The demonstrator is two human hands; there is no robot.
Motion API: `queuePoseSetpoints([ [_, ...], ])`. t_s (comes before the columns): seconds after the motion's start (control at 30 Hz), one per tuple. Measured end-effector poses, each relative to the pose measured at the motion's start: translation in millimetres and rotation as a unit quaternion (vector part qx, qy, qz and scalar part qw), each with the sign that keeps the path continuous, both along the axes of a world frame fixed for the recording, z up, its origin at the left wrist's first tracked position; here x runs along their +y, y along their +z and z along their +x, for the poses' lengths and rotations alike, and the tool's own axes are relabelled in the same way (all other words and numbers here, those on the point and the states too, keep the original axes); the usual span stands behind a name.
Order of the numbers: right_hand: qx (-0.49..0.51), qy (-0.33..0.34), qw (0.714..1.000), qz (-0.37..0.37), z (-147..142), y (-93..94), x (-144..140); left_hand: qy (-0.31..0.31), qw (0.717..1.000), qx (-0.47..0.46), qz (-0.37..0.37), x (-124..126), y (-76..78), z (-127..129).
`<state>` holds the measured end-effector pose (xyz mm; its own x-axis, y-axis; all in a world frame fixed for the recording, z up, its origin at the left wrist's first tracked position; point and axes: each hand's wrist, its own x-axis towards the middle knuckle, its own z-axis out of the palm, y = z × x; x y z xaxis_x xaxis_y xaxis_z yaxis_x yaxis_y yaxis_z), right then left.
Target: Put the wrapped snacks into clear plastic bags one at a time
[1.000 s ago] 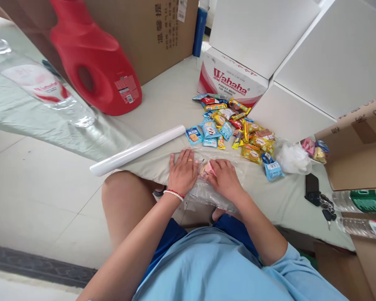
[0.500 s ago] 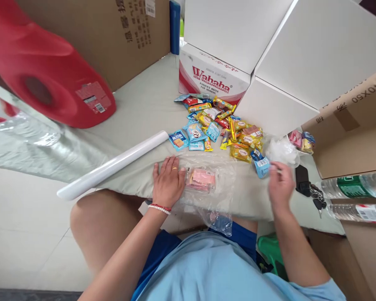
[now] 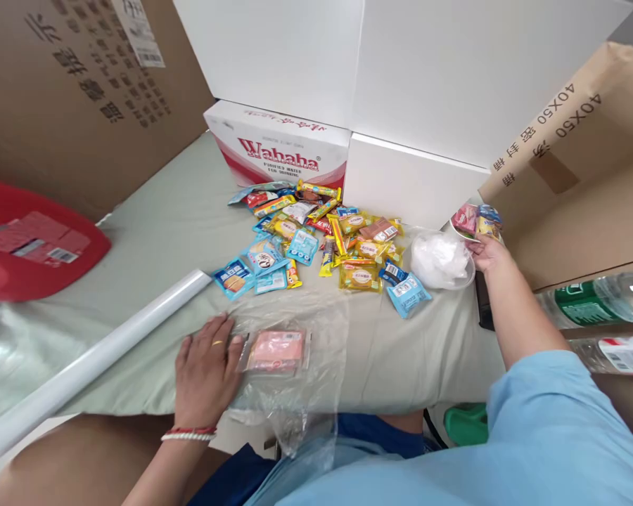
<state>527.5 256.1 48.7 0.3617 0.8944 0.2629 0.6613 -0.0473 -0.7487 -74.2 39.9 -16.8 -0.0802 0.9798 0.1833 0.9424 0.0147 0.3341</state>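
My left hand [image 3: 209, 365] lies flat with its fingers stretched out, on the left edge of a clear plastic bag [image 3: 324, 358]. Beside its thumb, a pink-wrapped snack pack [image 3: 277, 350] rests on the bag. My right hand [image 3: 489, 251] is at the far right, its fingers closed at the near rim of a white bowl [image 3: 455, 228] with several wrapped snacks [image 3: 488, 221] in it. Just left of that hand stands a clear round tub [image 3: 470, 274] filled with crumpled white plastic [image 3: 437, 256]. A blue snack packet [image 3: 408, 294] lies left of the tub.
A pile of wrapped snacks [image 3: 300, 232] spreads before a Wahaha carton [image 3: 279, 151] and white boxes [image 3: 406, 179]. At left are a white roll [image 3: 116, 351] and a red jug [image 3: 36, 242]. Bottles [image 3: 601, 299] and a brown carton [image 3: 585, 211] are at right.
My right hand has moved away from beside the blue packet, right and farther back, to the snack bowl. My view has turned right; my left hand stays flat on the bag.
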Motion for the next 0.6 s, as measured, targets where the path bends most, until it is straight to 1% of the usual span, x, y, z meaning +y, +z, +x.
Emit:
queuePoseSetpoints([
  [0.1, 0.095, -0.042, 0.991, -0.079, 13, -7.1, 39, -0.001, 1.000, 0.010, -0.005, 1, -2.9, -3],
  [0.17, 0.136, -0.066, 0.983, -0.107, 20, -8.1, 65, -0.002, 1.000, 0.015, -0.007, 1, -3.6, -4],
  [0.27, 0.170, -0.091, 0.974, -0.116, 27, -3.9, 99, -0.009, 1.000, 0.019, -0.010, 0, -3.5, -6],
  [0.37, 0.181, -0.110, 0.972, -0.103, 31, 9.2, 120, -0.018, 1.000, 0.012, -0.006, 1, -4.0, -8],
  [0.43, 0.175, -0.136, 0.971, -0.085, 33, 23.0, 126, -0.014, 1.000, 0.004, -0.004, 2, -4.2, -7],
  [0.5, 0.162, -0.171, 0.970, -0.061, 32, 38.3, 123, -0.002, 1.000, -0.004, -0.007, 3, -3.0, -4],
  [0.57, 0.141, -0.193, 0.971, -0.005, 24, 50.6, 108, 0.013, 1.000, -0.008, -0.015, 2, -0.5, 1],
  [0.6, 0.128, -0.195, 0.972, 0.041, 15, 54.4, 95, 0.018, 1.000, -0.008, -0.020, 2, 0.8, 3],
])
